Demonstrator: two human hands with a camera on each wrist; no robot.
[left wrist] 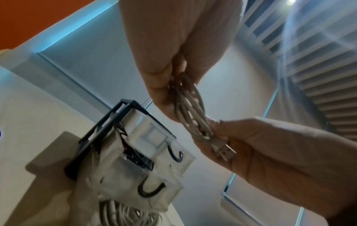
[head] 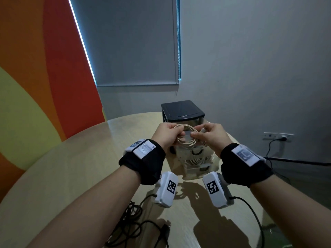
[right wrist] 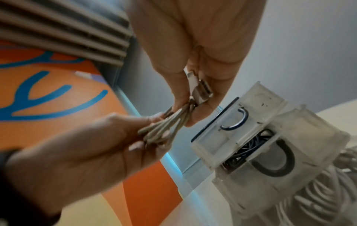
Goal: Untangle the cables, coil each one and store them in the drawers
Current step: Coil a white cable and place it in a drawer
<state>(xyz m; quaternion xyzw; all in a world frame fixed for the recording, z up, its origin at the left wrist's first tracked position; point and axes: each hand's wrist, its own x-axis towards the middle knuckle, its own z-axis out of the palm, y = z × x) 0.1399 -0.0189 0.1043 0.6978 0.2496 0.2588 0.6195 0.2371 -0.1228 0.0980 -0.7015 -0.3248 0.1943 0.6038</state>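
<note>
A coiled white cable [head: 186, 138] hangs in the air in front of the drawer unit [head: 180, 111], held by both hands. My left hand [head: 176, 136] pinches the left side of the coil [left wrist: 191, 110] between thumb and fingers. My right hand [head: 198, 136] grips the coil's right side [right wrist: 164, 128] and its USB plug [right wrist: 201, 90], which lies across the fingers [left wrist: 224, 150]. Below the hands, clear drawers [right wrist: 251, 137] stand pulled out. One holds a black cable [right wrist: 249, 149], and the lowest holds a white cable bundle [head: 195, 161].
The black-topped drawer unit stands at the far side of a round beige table [head: 71, 167]. A loose black cable [head: 136, 228] lies on the table near me, by my left forearm. A wall socket with a plugged lead [head: 283, 137] is on the right wall.
</note>
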